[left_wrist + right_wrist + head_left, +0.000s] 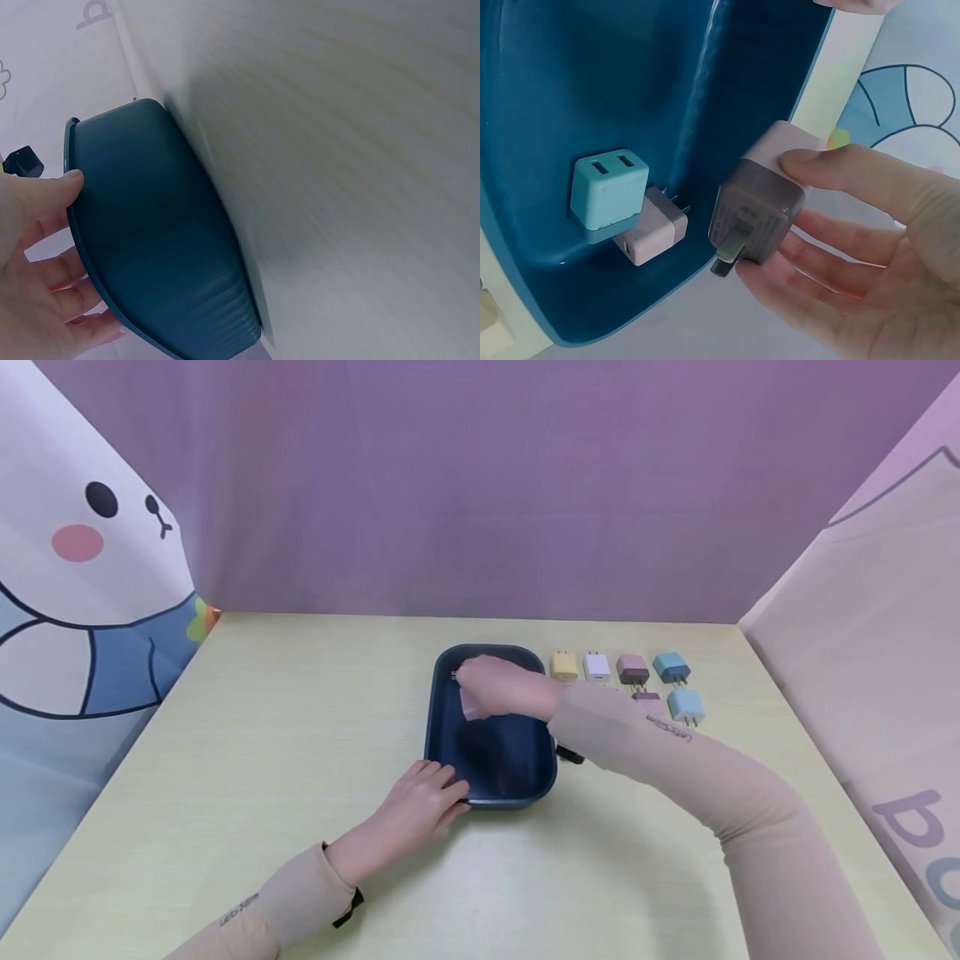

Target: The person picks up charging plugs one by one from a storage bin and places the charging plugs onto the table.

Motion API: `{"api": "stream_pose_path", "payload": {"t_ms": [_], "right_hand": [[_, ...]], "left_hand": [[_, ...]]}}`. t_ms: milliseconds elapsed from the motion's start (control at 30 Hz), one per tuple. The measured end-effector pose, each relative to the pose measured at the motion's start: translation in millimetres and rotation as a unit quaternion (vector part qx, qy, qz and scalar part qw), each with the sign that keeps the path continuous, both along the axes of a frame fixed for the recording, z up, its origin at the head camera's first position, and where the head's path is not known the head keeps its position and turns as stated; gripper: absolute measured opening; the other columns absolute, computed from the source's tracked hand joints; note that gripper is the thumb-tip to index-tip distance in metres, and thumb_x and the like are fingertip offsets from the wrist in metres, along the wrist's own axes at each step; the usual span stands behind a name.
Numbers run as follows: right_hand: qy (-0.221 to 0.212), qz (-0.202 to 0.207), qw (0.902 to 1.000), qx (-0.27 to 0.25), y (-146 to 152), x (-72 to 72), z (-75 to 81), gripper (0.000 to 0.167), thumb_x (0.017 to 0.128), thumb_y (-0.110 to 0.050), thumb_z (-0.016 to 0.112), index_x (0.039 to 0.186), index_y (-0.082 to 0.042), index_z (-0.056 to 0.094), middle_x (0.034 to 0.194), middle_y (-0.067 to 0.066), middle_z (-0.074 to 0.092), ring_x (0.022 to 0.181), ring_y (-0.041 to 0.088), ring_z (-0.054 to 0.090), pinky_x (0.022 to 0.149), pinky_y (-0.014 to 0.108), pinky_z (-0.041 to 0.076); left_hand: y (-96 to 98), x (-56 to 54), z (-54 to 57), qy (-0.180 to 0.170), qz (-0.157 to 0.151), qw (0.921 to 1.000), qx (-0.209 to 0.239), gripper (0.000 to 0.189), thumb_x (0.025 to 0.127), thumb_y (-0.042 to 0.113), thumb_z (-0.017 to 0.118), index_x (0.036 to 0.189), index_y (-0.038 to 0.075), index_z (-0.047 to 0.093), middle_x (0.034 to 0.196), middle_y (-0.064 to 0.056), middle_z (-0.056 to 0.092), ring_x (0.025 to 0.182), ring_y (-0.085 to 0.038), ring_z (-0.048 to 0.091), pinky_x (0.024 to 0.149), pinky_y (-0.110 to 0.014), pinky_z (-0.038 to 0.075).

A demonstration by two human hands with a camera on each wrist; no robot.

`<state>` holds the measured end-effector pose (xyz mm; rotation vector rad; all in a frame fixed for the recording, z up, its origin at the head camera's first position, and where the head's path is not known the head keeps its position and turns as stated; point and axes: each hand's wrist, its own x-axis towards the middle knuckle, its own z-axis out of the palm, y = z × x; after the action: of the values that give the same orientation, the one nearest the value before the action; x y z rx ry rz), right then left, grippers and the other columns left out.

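Note:
Over the far-left part of a dark blue tray (491, 768), my right hand (497, 685) pinches a pink and dark grey charger plug (756, 199) between thumb and fingers. Its metal prongs point away from the palm in the right wrist view. Inside the tray, a teal charger plug (609, 191) with two USB slots stands beside a pale pink charger plug (656, 227) lying on its side. My left hand (422, 802) holds the tray's near-left corner. In the left wrist view its thumb (56, 191) touches the rim, with the other fingers along it.
Right of the tray, more charger plugs stand in two rows: yellow (564, 666), white (597, 667), pink and dark grey (632, 669) and blue (671, 667) behind; another pink one (651, 704) and a light blue one (686, 705) in front. My right forearm (622, 727) partly covers the front row.

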<state>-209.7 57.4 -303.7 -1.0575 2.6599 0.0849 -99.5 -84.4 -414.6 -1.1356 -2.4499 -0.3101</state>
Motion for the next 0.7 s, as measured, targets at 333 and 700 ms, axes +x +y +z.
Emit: {"api": "stream_pose_path", "payload": {"t_ms": [333,700], "right_hand": [[0.022,-0.007,0.9996,-0.017,12,4.6,-2.7,0.033,0.080,-0.020,0.065,0.108,-0.006,0.059,0.103,0.009,0.058,0.085,0.018,0.054,0.076,0.028,0.046],[0.027,-0.039,0.9983,-0.033,29,8.9,1.2,0.036,0.077,-0.016,0.069,0.109,-0.006,0.059,0.100,0.010,0.057,0.087,0.022,0.052,0.078,0.033,0.045]], "left_hand": [[0.1,0.8,0.6,0.003,0.004,1.0000,-0.008,0.014,0.076,0.023,0.069,0.076,0.013,0.059,0.068,0.001,0.050,0.063,-0.015,0.042,0.064,-0.028,0.037],[-0.1,0.6,0.3,0.000,0.003,1.0000,-0.005,0.014,0.076,0.022,0.069,0.076,0.012,0.059,0.068,0.001,0.051,0.063,-0.015,0.043,0.065,-0.029,0.038]]}}
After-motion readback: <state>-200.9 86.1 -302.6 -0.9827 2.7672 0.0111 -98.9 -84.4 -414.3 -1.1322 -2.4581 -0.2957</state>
